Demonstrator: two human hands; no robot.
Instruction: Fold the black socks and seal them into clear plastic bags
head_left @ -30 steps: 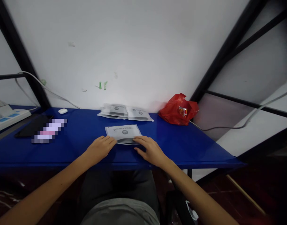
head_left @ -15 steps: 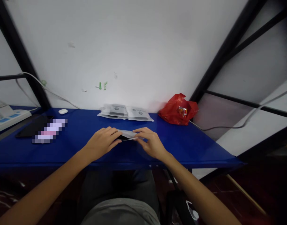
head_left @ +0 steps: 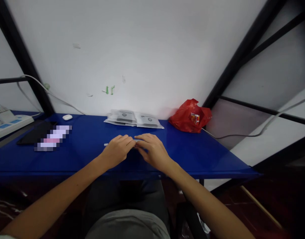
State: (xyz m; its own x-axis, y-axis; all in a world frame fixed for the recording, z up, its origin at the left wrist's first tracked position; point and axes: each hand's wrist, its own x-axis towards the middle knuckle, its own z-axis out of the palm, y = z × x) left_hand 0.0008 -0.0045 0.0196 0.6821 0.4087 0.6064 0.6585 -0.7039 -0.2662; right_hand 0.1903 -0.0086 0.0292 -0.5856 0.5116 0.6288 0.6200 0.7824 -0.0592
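Note:
Close together above the front of the blue desk, my hands hold a frosted plastic bag [head_left: 137, 140], mostly hidden behind the fingers. A small white end of it shows left of my left hand [head_left: 119, 148]. That hand is closed, thumb and fingers pinching the bag's edge. My right hand [head_left: 153, 150] has its fingers bent over the same edge, its fingertips almost touching the left ones. Beyond the hands, similar frosted bags with dark print [head_left: 148, 120] lie flat by the wall.
A crumpled red plastic bag [head_left: 186, 118] sits at the back right. At the left are a dark tablet-like slab [head_left: 33, 134], a phone with a blurred screen [head_left: 52, 139], a white earbud case [head_left: 67, 117] and a power strip [head_left: 14, 125]. The blue desk [head_left: 197, 156] ends just below my wrists.
My left hand has slid right along the bag's edge toward my right hand, which has shifted slightly left. The bag's mouth, gaping between the hands before, is now mostly covered by them.

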